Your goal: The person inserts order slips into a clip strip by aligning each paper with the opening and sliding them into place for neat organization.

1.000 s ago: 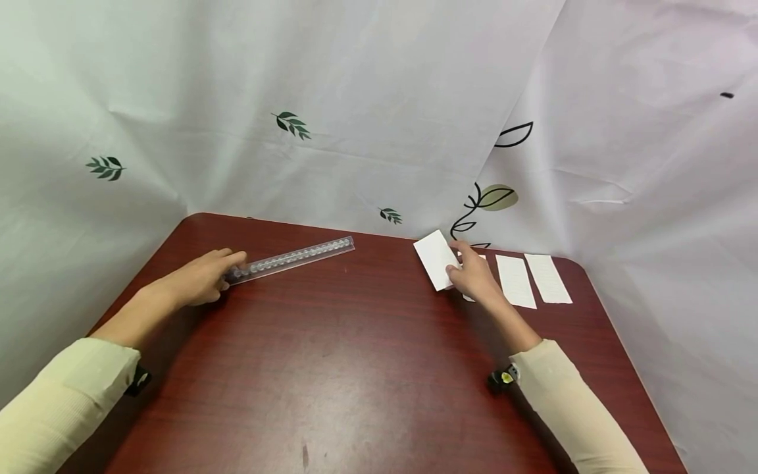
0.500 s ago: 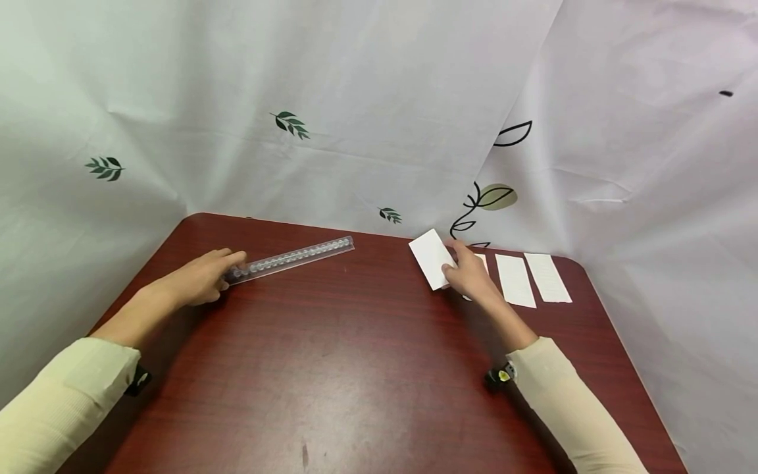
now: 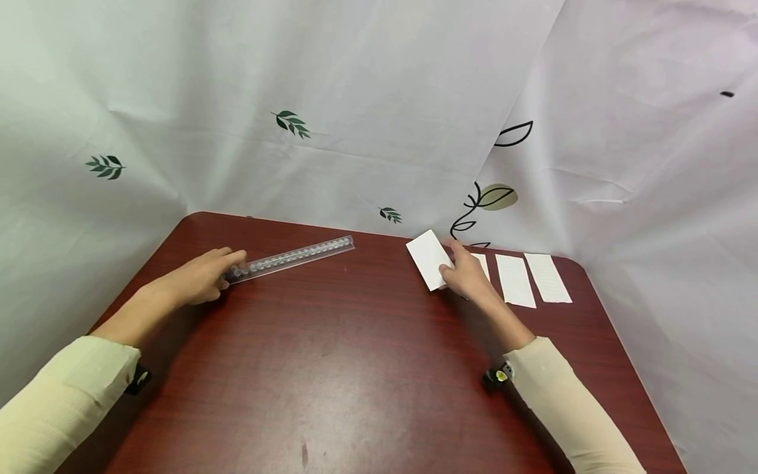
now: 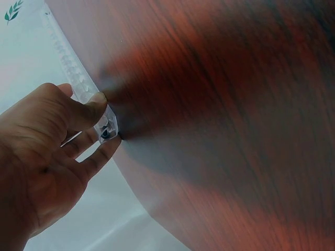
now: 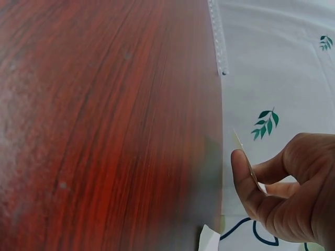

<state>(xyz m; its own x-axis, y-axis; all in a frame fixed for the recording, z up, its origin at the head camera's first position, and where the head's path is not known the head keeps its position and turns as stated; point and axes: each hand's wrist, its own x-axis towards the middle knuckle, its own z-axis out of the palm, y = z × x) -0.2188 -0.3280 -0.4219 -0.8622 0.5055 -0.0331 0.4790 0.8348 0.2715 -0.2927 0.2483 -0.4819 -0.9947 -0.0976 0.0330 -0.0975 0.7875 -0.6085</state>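
Observation:
At the far left of the table, my left hand [image 3: 204, 276] grips the near end of a long clear plastic strip [image 3: 296, 257] with a row of round shapes along it. The left wrist view shows the thumb and fingers on either side of the strip's end [image 4: 108, 128]. Toward the back right, my right hand [image 3: 468, 271] pinches a white card [image 3: 428, 259] by its right edge, thumb on the upper face. In the right wrist view this card [image 5: 246, 157] appears nearly edge-on between thumb and fingers. A white paper slip [image 3: 482, 266] lies partly hidden behind the right hand.
Two more white paper slips, one in the middle [image 3: 516, 281] and one at the far right [image 3: 548, 278], lie side by side near the back right corner. A pale curtain with leaf prints [image 3: 355, 99] hangs right behind the dark red wooden table [image 3: 331, 368].
My right hand has shifted slightly left with the white card, uncovering more of the slip behind it. The left hand and the clear strip have stayed in place.

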